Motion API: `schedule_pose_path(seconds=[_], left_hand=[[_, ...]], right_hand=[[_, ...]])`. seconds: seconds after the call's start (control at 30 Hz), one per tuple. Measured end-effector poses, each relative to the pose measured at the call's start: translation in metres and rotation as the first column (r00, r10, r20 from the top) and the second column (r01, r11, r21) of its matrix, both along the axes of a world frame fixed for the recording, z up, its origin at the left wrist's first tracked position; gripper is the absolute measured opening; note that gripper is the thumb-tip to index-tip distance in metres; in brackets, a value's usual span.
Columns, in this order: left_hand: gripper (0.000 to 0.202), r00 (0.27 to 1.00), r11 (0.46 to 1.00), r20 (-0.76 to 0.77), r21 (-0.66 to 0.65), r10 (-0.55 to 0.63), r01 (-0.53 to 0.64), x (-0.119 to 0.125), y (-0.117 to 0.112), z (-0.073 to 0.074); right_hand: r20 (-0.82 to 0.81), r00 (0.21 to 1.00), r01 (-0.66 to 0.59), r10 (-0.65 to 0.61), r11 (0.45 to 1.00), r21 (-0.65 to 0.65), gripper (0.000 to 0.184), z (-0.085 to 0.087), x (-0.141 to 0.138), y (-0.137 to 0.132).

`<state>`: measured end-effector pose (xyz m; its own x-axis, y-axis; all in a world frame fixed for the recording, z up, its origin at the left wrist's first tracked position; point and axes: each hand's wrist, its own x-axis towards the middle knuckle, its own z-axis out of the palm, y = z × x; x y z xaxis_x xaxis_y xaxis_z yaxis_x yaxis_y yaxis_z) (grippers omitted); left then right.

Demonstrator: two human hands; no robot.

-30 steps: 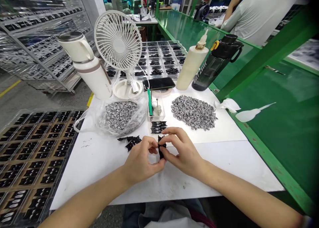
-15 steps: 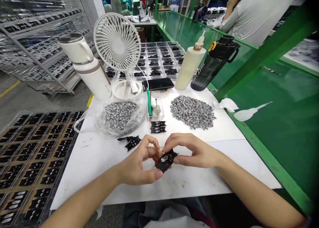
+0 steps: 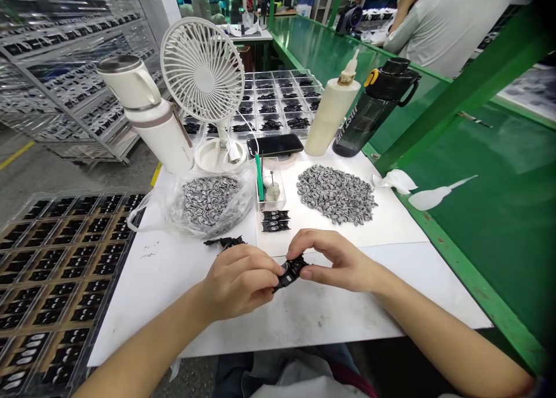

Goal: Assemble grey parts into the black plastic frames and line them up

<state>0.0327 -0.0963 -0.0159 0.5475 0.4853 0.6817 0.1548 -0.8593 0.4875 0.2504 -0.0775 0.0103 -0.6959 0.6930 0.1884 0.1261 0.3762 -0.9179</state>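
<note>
Black part (image 3: 287, 276) between both hands, over the near half of the white tabletop (image 3: 347, 320), slanted, far end to the right. Right hand (image 3: 339, 262): thumb and index pinching that end, probably to leave the middle exposed and steady. Left hand (image 3: 238, 279): fingers bunched, fingertips touching the left end, thumb out of sight. Pinch or plain press: can't tell. Likely bracing against the right-side grip to stop any twist.

Just beyond: short row of black parts (image 3: 275, 221), squared up, probably to stay apart from the loose black parts (image 3: 229, 243) jumbled behind the left hand, partly hidden by it.

Next out: clear box (image 3: 280, 204) with green-handled tool (image 3: 259, 181) leaning upright inside, likely boxed against rolling. To the right, heap of grey pieces (image 3: 336, 195) spread on white paper (image 3: 391, 231), probably for easy picking. To the left, more grey pieces (image 3: 208, 201) in a plastic bag (image 3: 174, 212), likely against scatter.

Farther: phone (image 3: 278, 146), fan (image 3: 204, 79), white flask (image 3: 160, 137), squeeze bottle (image 3: 330, 120), dark bottle (image 3: 371, 108), probably pushed back for elbow room.
</note>
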Motion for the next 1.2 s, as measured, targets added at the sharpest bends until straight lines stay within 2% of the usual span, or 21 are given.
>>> schedule_pose_path(seconds=[0.07,0.1,0.13,0.2,0.23,0.27,0.3,0.33,0.4,0.7,0.8,0.97,1.1,1.2], left_hand=[[0.033,0.994,0.978,0.105,-0.207,0.036,-0.013,0.004,-0.002,0.001],[0.029,0.983,0.93,0.163,-0.367,0.081,-0.016,0.006,-0.002,0.001],[0.025,0.969,0.841,0.206,-0.542,0.136,-0.003,0.009,-0.003,0.002],[0.017,0.94,0.561,0.235,-0.826,0.248,0.058,0.014,-0.002,0.001],[0.017,0.928,0.417,0.233,-0.904,0.29,0.097,0.016,-0.002,0.0],[0.018,0.919,0.297,0.231,-0.945,0.319,0.134,0.018,-0.001,-0.001],[0.02,0.909,0.205,0.231,-0.964,0.347,0.167,0.019,0.0,-0.002],[0.022,0.896,0.14,0.234,-0.971,0.376,0.194,0.02,0.0,-0.003],[0.023,0.874,0.067,0.25,-0.967,0.417,0.244,0.02,0.001,-0.005],[0.021,0.843,-0.089,0.314,-0.918,0.437,0.387,0.021,0.0,-0.002],[0.018,0.832,-0.098,0.364,-0.893,0.419,0.44,0.021,0.0,0.0],[0.017,0.826,-0.065,0.434,-0.871,0.36,0.487,0.021,0.0,0.001],[0.02,0.843,-0.027,0.365,-0.912,0.395,0.408,0.021,0.0,0.001],[0.02,0.855,-0.031,0.312,-0.934,0.414,0.355,0.02,0.0,0.001]], right_hand=[[0.006,1.0,0.019,-0.019,0.999,-0.036,0.017,-0.001,-0.002,-0.001],[0.005,0.999,0.044,-0.044,0.997,-0.064,0.017,-0.002,-0.003,-0.002],[-0.004,0.997,0.079,-0.08,0.992,-0.101,0.017,-0.004,-0.005,-0.003],[-0.044,0.985,0.155,-0.168,0.966,-0.208,0.02,-0.01,-0.008,-0.004],[-0.06,0.977,0.182,-0.205,0.945,-0.273,0.023,-0.013,-0.01,-0.004],[-0.068,0.97,0.198,-0.233,0.92,-0.339,0.026,-0.016,-0.012,-0.004],[-0.072,0.966,0.199,-0.247,0.894,-0.402,0.028,-0.018,-0.013,-0.003],[-0.077,0.965,0.188,-0.25,0.867,-0.462,0.031,-0.02,-0.014,-0.002],[-0.105,0.962,0.154,-0.252,0.818,-0.554,0.033,-0.024,-0.016,0.0],[-0.267,0.911,-0.007,-0.314,0.635,-0.772,0.024,-0.026,-0.022,0.0],[-0.288,0.898,-0.038,-0.332,0.594,-0.804,0.022,-0.025,-0.023,0.0],[-0.316,0.891,-0.061,-0.327,0.602,-0.796,0.02,-0.025,-0.022,0.0],[-0.298,0.905,-0.052,-0.303,0.617,-0.785,0.02,-0.025,-0.021,0.0],[-0.269,0.912,-0.011,-0.308,0.639,-0.769,0.02,-0.024,-0.019,0.0]])
